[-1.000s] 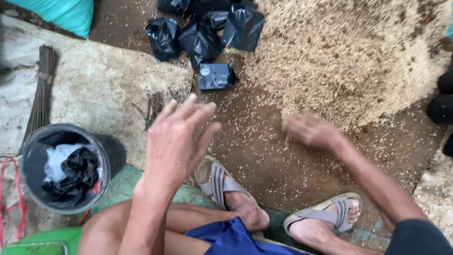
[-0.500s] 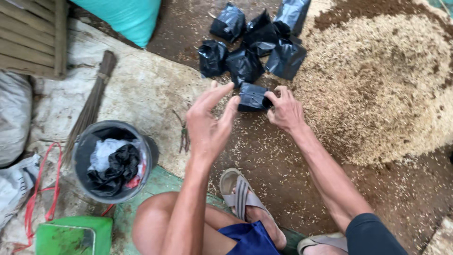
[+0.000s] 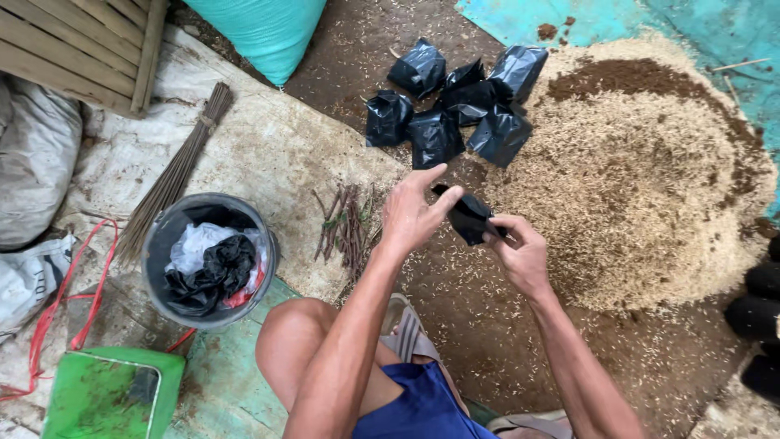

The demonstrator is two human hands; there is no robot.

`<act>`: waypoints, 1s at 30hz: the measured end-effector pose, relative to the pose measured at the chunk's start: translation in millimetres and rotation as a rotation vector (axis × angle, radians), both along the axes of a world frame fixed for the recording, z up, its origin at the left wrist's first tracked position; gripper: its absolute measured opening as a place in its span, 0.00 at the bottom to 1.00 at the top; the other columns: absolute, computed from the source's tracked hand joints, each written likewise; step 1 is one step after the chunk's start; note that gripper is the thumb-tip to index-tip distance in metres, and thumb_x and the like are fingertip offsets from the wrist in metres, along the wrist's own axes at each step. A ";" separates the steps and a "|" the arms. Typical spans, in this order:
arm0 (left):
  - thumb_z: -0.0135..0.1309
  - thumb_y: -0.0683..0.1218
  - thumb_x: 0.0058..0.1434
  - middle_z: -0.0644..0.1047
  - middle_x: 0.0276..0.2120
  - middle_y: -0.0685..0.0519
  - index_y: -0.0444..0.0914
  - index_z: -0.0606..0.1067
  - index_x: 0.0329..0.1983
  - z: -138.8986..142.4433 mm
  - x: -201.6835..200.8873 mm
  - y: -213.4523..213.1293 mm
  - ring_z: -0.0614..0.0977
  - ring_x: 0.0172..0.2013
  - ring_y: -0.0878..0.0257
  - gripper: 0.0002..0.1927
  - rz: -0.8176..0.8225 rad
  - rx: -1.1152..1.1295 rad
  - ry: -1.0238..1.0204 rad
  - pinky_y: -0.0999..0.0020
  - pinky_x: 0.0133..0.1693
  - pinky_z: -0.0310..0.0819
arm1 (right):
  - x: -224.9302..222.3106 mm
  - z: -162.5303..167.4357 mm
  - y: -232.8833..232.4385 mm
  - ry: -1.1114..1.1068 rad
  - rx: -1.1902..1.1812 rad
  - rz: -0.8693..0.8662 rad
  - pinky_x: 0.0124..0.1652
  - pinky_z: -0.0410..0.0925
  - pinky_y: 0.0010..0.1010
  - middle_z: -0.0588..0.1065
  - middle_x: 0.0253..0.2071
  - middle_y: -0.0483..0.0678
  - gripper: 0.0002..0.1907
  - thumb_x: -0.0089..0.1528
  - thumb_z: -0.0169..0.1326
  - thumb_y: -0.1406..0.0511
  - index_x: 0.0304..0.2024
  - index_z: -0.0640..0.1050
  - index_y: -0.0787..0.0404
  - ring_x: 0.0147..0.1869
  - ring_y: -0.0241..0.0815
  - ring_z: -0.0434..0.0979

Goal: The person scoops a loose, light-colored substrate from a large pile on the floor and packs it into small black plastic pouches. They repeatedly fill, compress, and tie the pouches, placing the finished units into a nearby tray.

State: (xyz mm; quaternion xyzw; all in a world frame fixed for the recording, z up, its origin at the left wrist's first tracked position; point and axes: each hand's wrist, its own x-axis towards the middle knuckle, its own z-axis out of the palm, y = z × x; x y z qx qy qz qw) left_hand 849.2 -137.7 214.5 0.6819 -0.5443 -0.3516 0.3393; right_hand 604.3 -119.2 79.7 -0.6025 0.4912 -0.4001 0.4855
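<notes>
A small black plastic bag point(image 3: 469, 217) is held between both hands above the dirt floor. My left hand point(image 3: 410, 213) pinches its upper left edge with thumb and fingers. My right hand point(image 3: 520, 249) grips its lower right side. Just beyond the hands lies a cluster of several filled black bags point(image 3: 448, 102). To the right spreads a large heap of rice husk mixed with brown soil point(image 3: 642, 171).
A dark bucket point(image 3: 156, 258) holding black and white plastic stands at left. A bundle of twigs point(image 3: 345, 228), a stick broom point(image 3: 171, 183), a green container point(image 3: 106, 394), a teal sack point(image 3: 264, 28) and more black bags point(image 3: 760, 313) at right surround me.
Both hands reached forward to the lone bag by the pile, took hold of it, and now hold it lifted between them. The camera view shifted to take in more of the left.
</notes>
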 end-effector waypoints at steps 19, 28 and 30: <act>0.61 0.49 0.59 0.82 0.35 0.57 0.47 0.84 0.40 -24.0 -29.3 14.6 0.84 0.37 0.59 0.07 -0.355 -0.186 -0.264 0.62 0.39 0.77 | -28.3 36.0 4.2 -0.007 0.236 0.019 0.46 0.80 0.33 0.79 0.47 0.53 0.31 0.59 0.61 0.72 0.64 0.71 0.56 0.50 0.44 0.82; 0.58 0.50 0.57 0.84 0.33 0.49 0.40 0.85 0.40 -59.4 -21.0 17.1 0.85 0.31 0.57 0.12 -0.080 0.105 -0.109 0.62 0.38 0.79 | -9.2 -90.0 24.5 0.914 -0.186 0.149 0.44 0.75 0.33 0.75 0.44 0.51 0.13 0.56 0.56 0.76 0.42 0.73 0.60 0.48 0.45 0.77; 0.60 0.49 0.55 0.84 0.30 0.47 0.39 0.85 0.37 -65.9 -18.5 14.8 0.85 0.29 0.58 0.12 -0.034 0.204 -0.070 0.63 0.36 0.79 | -1.5 -107.1 37.7 0.782 -0.437 0.259 0.49 0.71 0.42 0.73 0.44 0.50 0.21 0.56 0.56 0.77 0.51 0.74 0.59 0.51 0.48 0.75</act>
